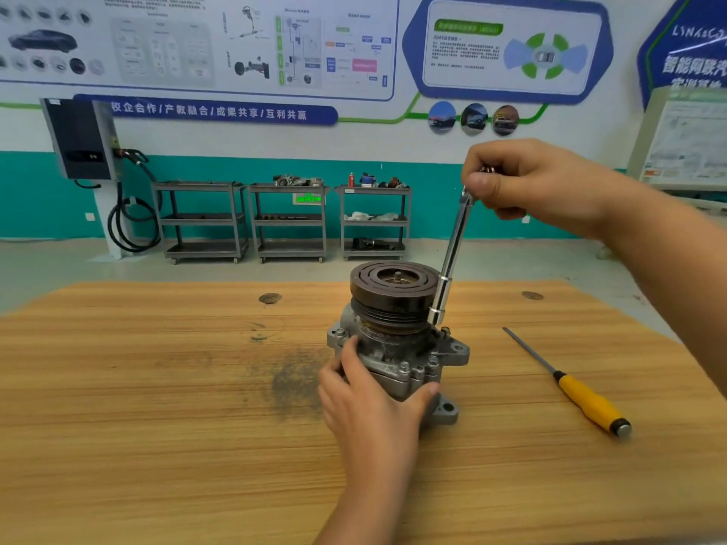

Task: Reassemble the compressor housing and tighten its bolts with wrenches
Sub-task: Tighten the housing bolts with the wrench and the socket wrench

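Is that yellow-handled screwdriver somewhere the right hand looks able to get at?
Probably yes. The screwdriver lies in the open on the table, nothing over it, on the same side as the right hand. But that hand grips the socket wrench standing at the compressor, so it must let go first.

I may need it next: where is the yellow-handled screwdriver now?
In the head view, the screwdriver lies flat on the wooden table, to the right of the compressor, with no hand on it.
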Available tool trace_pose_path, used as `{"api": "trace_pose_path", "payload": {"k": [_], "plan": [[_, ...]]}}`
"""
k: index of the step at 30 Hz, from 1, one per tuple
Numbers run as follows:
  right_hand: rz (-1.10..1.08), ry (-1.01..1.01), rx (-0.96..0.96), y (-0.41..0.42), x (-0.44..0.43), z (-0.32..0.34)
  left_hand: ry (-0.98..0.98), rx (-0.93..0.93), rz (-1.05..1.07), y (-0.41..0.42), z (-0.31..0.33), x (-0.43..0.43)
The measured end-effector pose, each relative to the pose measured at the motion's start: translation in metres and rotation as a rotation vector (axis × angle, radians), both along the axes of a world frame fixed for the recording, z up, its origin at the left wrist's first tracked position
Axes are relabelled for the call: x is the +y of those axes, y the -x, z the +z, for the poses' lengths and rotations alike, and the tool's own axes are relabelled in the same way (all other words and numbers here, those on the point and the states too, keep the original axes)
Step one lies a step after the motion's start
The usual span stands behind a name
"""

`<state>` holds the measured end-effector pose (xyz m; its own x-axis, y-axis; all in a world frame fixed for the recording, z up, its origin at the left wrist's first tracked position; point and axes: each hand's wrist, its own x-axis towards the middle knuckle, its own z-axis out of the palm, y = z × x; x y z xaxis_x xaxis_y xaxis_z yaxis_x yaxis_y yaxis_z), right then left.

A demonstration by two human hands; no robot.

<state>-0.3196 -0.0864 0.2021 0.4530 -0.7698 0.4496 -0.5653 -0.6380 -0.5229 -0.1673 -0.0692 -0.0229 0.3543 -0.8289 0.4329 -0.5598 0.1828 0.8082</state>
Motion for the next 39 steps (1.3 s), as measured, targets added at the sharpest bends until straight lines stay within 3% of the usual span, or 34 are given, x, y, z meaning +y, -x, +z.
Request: {"api": "trace_pose_path", "payload": {"k": [7,21,27,34,39], "plan": [[-0.003,0.008,0.223,-0.015,-0.009,-0.025,0.028,-0.012,-0.069,-0.005,-0.002,0.009],[0.025,-0.092,0.205,-0.008,-0.009,-0.034,0.023,0.039,-0.183,-0.016,0.001,0.015],[-0.02,-0.005,0.277,-0.007,-0.005,-0.032,0.002,-0.02,-0.235,-0.047,0.009,0.001],[-0.154,0.197,0.528,-0.014,0.001,-0.028,-0.291,-0.218,-0.697,-0.092,0.037,-0.054],[-0.225,0.287,0.564,-0.025,0.007,-0.03,-0.281,-0.223,-0.782,-0.093,0.037,-0.068]]}}
